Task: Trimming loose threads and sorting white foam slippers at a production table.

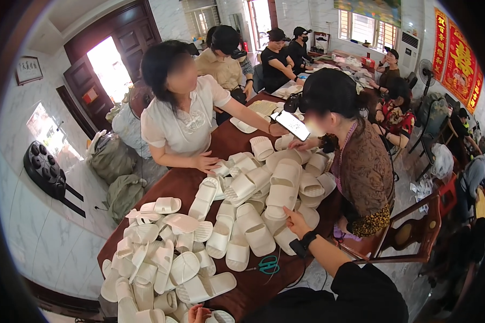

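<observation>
A large pile of off-white slippers [237, 188] covers much of the dark red-brown table [161, 188]. My right hand [297, 223], with a black band at the wrist, reaches in from the lower right. Its fingers close at the near end of a cream slipper [282, 194] lying on top of the pile. At the lower edge, only the curled fingers of my left hand [199, 313] show, beside some slippers; what they hold, if anything, is hidden. Teal-handled scissors [268, 265] lie near the table's edge, between my two hands.
Across the table a person in white [186, 116] holds out a lit phone [291, 125] and touches the slippers. A person in a brown patterned top [364, 167] leans over the pile at the right, by a wooden chair [409, 231]. Several people work farther back. Sacks [110, 161] stand left.
</observation>
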### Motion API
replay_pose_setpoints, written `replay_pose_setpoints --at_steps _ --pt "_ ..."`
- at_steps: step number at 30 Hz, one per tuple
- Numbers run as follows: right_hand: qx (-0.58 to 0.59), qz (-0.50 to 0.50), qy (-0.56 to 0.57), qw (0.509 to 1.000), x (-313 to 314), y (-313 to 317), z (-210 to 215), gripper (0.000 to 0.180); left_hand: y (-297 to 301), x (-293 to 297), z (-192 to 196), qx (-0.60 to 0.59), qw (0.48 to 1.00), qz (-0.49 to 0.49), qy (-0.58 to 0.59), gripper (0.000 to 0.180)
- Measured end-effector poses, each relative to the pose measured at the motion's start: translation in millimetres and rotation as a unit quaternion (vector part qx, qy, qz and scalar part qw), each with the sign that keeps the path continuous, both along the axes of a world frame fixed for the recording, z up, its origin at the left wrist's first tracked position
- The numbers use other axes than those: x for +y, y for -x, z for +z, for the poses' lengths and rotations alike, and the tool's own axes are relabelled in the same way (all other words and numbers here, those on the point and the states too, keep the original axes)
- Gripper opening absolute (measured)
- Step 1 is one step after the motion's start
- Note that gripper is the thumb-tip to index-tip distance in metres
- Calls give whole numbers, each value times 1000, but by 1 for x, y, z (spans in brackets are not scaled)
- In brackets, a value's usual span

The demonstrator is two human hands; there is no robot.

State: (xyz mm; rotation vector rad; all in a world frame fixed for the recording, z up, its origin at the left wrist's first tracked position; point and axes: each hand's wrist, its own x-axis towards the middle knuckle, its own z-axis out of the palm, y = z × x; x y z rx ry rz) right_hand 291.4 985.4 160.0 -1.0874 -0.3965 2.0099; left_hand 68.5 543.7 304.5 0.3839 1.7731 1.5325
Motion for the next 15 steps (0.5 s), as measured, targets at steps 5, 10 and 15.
replay_pose_setpoints --at_steps 5,10,15 --pt "-19 12 -6 1000 2 4 0 28 -7 -1 5 2 999 40 -5 22" --pt "-64 44 -16 997 -4 9 11 30 -9 5 16 49 998 24 7 23" --pt "-122 27 -28 992 -5 18 13 31 -8 1 9 56 998 16 -7 22"
